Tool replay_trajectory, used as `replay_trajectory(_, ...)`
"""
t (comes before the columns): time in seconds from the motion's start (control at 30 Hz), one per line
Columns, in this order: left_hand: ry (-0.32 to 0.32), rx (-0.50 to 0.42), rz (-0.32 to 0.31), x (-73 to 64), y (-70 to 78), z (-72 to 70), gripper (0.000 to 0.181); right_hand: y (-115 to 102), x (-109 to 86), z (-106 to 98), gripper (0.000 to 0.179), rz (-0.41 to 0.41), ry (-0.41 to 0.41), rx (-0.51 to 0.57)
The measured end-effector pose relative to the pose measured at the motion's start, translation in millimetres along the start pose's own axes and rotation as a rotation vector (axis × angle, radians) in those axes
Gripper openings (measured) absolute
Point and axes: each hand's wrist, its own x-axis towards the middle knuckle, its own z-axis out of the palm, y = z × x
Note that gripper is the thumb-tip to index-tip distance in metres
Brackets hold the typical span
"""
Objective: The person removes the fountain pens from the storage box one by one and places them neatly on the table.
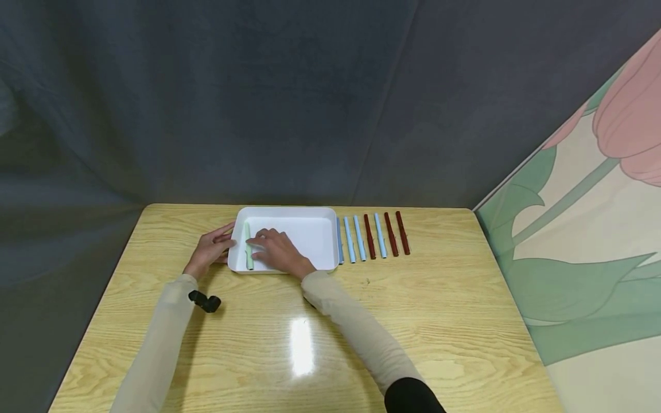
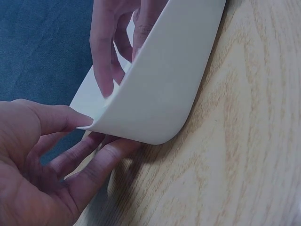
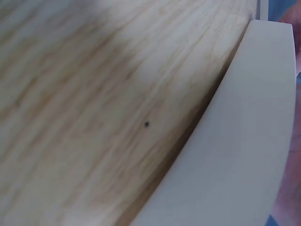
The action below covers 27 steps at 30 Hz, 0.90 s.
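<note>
A white rectangular tray (image 1: 310,268) lies at the back of the table. My left hand (image 1: 210,250) holds its left end; in the left wrist view the thumb (image 2: 61,117) rests on the rim and the fingers reach below. Inside the tray, along that end, is a slim light green pen-like stick (image 1: 250,264). My right hand (image 1: 279,250) reaches in over the front rim and pinches the stick near its middle, a finger across it and the thumb at its right side. Only a sliver of that hand shows in the right wrist view, behind the tray wall (image 3: 235,127).
Right of the tray several similar sticks lie side by side: blue ones (image 1: 349,240) and dark red-brown ones (image 1: 369,236). The nearest blue stick (image 1: 339,241) lies against the tray's right wall. A dark curtain (image 1: 289,103) hangs behind the wooden table (image 1: 392,321).
</note>
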Motion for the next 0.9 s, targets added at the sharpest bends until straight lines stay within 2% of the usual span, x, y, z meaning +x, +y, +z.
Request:
replay_trajectory(0.13, 0.002, 0.003, 0.007, 0.2, 0.1, -0.2, 0.061, -4, 1.1, -2, 0.043, -0.028, -0.045, 0.043)
replay_trajectory(0.3, -0.004, 0.003, 0.012, 1.0, -1.2, -0.9, 0.062, -8, 3.7, -1, 0.04, -0.077, -0.08, 0.035)
replay_trajectory(0.4, -0.008, 0.003, 0.006, 1.3, -0.9, -0.5, 0.062, -9, 4.5, 1, 0.038, -0.078, -0.085, 0.034)
replay_trajectory(0.5, -0.012, -0.005, 0.002, 1.6, -1.9, -0.9, 0.062, -10, 5.3, 3, 0.035, -0.051, -0.082, 0.052)
replay_trajectory(0.7, -0.004, -0.005, -0.006, 2.7, -2.2, -1.1, 0.061, -11, 7.9, 8, 0.022, 0.018, -0.001, 0.042)
replay_trajectory(0.9, 0.004, -0.007, -0.009, 1.2, -0.8, -0.5, 0.061, -12, 11.1, 10, 0.016, 0.158, 0.052, 0.037)
